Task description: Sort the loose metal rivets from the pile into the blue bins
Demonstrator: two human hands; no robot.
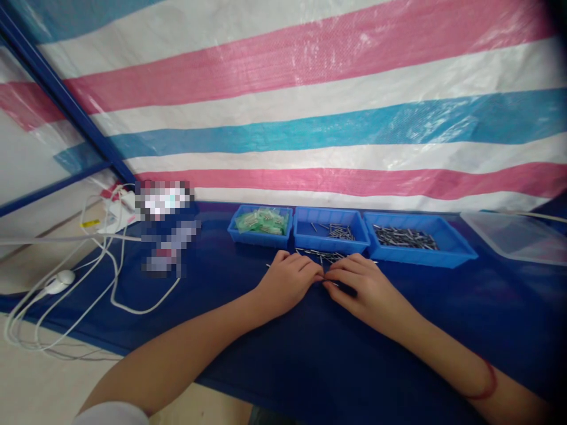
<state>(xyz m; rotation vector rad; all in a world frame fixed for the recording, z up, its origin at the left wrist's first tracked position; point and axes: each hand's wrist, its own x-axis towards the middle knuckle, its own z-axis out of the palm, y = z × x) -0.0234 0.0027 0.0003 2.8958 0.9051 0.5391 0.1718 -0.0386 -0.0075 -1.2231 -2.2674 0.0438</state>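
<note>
L hand [287,282] on blue cloth [310,354], fingers curled, tips bunched tight; can't tell if it grips. Thin metal pin [335,284] sits btwn both hands' tips, R hand [370,289] pinching it. Loose pins [325,255] just behind, blue trays [331,242] beyond.

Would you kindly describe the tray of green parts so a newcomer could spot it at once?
Below the striped tarp, three blue trays stand in a row on the blue table. Take the leftmost tray, beyond the left hand. It alone holds pale green parts; the middle tray and right tray hold grey pins.
</note>
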